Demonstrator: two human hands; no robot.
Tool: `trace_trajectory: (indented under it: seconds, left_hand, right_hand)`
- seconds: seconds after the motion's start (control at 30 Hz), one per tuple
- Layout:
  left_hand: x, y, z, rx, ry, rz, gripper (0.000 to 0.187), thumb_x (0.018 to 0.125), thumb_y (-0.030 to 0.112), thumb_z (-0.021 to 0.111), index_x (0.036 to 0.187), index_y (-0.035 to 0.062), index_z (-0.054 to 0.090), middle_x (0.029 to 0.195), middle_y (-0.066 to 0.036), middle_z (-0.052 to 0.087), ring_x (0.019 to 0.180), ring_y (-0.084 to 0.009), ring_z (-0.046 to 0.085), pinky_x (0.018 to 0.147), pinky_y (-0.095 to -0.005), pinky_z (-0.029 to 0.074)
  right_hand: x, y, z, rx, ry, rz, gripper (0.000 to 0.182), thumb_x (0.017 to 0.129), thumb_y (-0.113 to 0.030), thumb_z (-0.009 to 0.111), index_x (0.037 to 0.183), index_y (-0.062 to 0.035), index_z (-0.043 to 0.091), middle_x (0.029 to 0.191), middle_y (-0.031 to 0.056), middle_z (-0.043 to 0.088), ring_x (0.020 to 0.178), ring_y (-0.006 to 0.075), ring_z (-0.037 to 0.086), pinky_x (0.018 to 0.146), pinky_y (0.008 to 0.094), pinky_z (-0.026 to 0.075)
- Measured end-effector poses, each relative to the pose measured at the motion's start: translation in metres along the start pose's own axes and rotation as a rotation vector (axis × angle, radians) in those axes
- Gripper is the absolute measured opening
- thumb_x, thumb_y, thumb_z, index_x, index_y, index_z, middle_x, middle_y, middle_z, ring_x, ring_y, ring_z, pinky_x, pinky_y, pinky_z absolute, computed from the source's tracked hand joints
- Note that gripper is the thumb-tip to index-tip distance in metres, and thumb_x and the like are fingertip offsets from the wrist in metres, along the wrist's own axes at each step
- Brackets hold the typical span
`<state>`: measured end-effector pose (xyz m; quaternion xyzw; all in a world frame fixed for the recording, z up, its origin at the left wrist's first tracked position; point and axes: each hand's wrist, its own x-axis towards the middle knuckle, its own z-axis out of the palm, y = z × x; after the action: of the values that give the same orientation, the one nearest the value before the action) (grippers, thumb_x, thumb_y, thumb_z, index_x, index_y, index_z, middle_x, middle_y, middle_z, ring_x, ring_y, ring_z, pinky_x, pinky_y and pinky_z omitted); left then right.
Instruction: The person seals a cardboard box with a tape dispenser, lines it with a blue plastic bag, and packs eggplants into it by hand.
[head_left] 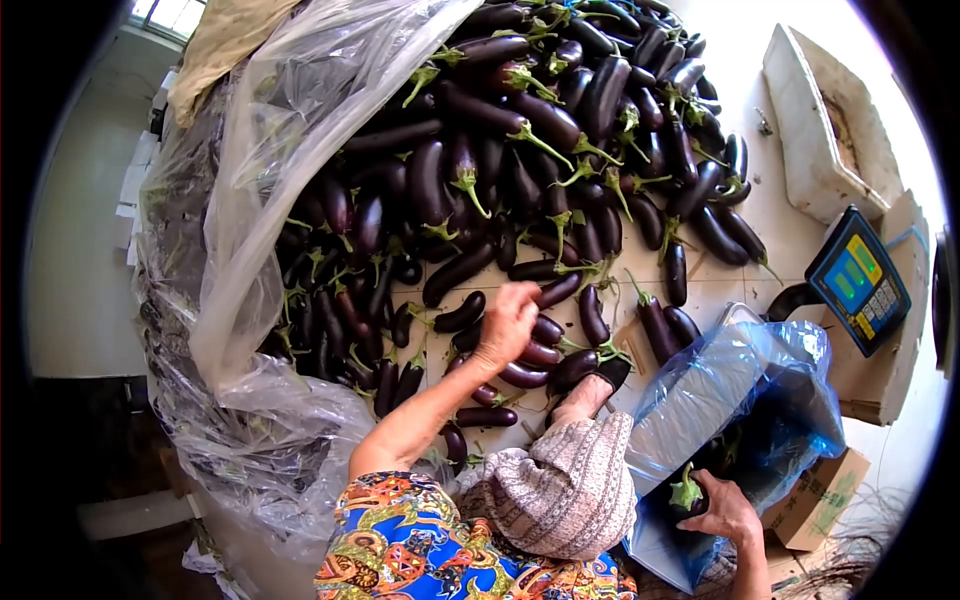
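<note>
My left hand (pixel 508 322) reaches over the floor with its fingers curled against the end of a dark purple eggplant (pixel 560 290); its fingertips are partly hidden. Around it lie several loose eggplants (pixel 460 312), below the edge of a large heap of eggplants (pixel 480 110). At lower right, my right hand (pixel 728 510) is closed around an eggplant (pixel 686 494) with its green cap facing up. That hand is at the mouth of a blue plastic bag (pixel 795 395), which lines a container. Dark shapes inside the bag are hard to make out.
Clear plastic sheeting (pixel 240 200) drapes along the heap's left side. On the right are a digital scale display (pixel 858 280), a dirty white foam box (pixel 800 150) and a cardboard box (pixel 820 500). My shoe (pixel 612 372) stands among loose eggplants.
</note>
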<state>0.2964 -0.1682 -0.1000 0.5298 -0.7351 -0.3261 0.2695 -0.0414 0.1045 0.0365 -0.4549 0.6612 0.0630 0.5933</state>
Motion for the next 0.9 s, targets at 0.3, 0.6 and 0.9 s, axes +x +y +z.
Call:
trace_trajectory:
  seconds: [0.3, 0.6, 0.9]
  left_hand:
    - [0.142, -0.05, -0.109, 0.297, 0.402, -0.303, 0.08, 0.072, 0.039, 0.079, 0.135, 0.0062, 0.041, 0.117, -0.027, 0.06, 0.109, -0.0442, 0.057, 0.096, -0.0489, 0.044]
    - [0.058, 0.016, -0.112, -1.414, -0.133, -0.446, 0.041, 0.089, 0.029, 0.064, 0.118, 0.0, 0.059, 0.118, -0.018, 0.063, 0.105, -0.031, 0.063, 0.081, -0.0407, 0.055]
    - [0.044, 0.198, -0.017, -1.032, -1.024, -0.305, 0.086, 0.071, 0.024, 0.073, 0.143, -0.0043, 0.037, 0.127, -0.021, 0.058, 0.111, -0.0302, 0.063, 0.098, -0.0395, 0.049]
  right_hand:
    - [0.008, -0.009, 0.023, -0.261, 0.073, -0.052, 0.062, 0.063, -0.021, 0.077, 0.117, -0.0051, 0.051, 0.102, 0.0234, 0.061, 0.1, 0.041, 0.057, 0.088, 0.0461, 0.045]
    - [0.001, -0.009, 0.029, -0.315, 0.14, -0.114, 0.062, 0.064, -0.019, 0.072, 0.122, -0.0092, 0.05, 0.101, 0.023, 0.059, 0.099, 0.0411, 0.057, 0.086, 0.0477, 0.045]
    - [-0.006, 0.005, 0.05, -0.359, 0.257, -0.218, 0.063, 0.06, -0.011, 0.074, 0.12, -0.0117, 0.053, 0.092, 0.0172, 0.062, 0.091, 0.0367, 0.061, 0.077, 0.0455, 0.047]
